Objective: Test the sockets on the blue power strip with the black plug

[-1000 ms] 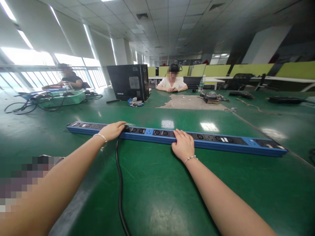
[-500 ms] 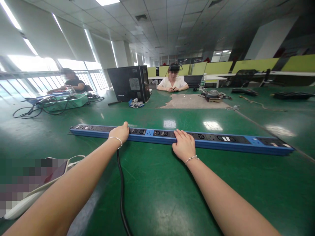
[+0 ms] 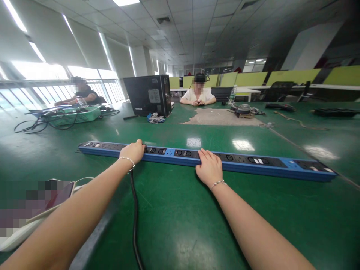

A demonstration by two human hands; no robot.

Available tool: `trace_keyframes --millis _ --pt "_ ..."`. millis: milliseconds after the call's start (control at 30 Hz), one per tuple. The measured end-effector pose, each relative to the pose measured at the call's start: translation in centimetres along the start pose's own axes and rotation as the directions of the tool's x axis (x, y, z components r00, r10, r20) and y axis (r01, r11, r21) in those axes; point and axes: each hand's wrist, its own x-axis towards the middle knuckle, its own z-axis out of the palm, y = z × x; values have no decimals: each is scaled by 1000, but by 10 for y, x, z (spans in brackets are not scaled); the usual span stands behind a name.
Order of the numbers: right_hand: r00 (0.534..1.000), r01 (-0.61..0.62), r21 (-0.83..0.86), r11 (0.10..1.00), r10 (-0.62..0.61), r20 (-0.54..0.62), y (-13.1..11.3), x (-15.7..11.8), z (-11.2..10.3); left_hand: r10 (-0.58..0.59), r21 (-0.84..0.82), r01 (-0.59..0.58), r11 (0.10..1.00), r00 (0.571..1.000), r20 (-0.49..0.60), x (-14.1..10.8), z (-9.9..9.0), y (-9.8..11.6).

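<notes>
A long blue power strip (image 3: 170, 160) with black socket panels lies crosswise on the green table. My left hand (image 3: 133, 151) is closed over its left half, gripping a black plug (image 3: 145, 147) that is mostly hidden by the fingers. From under that hand a black power cord (image 3: 135, 213) runs down towards the near edge of the view. My right hand (image 3: 209, 167) lies over the strip right of its middle, fingers across the top and palm against the near side, holding it. Whether the plug sits in a socket is hidden.
A black computer case (image 3: 147, 95) stands behind the strip, with gloves (image 3: 155, 118) beside it. A green basket (image 3: 75, 115) with cables is at the left. A phone-like device (image 3: 59, 197) lies near my left forearm. Two people sit across the table.
My left hand has shifted slightly left along the strip, and the cord has swung left with it. My right hand stays almost in place on the strip.
</notes>
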Motion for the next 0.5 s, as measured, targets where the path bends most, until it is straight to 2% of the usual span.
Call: trace_keyframes --millis 67,133,200,267,333,500 --pt "1000 0 -4 1000 0 1 0 0 0 -75 -80 68 995 993 -90 1 -17 -5" --pt "1000 1 -8 1000 -1 1 -1 0 0 -119 -163 86 983 972 -201 2 -39 -13" --pt "1000 -1 -10 1000 1 1 -1 0 0 -116 -174 75 982 964 -239 5 -60 -23" --pt "1000 -3 -10 1000 3 2 -1 0 0 -112 -163 72 984 962 -249 8 -71 -34" --pt "1000 -1 -5 1000 1 3 -1 0 0 -125 -141 93 986 965 -232 12 -73 -49" --pt "1000 -1 8 1000 1 0 0 -1 -1 -161 -48 156 987 979 -128 23 -56 -91"
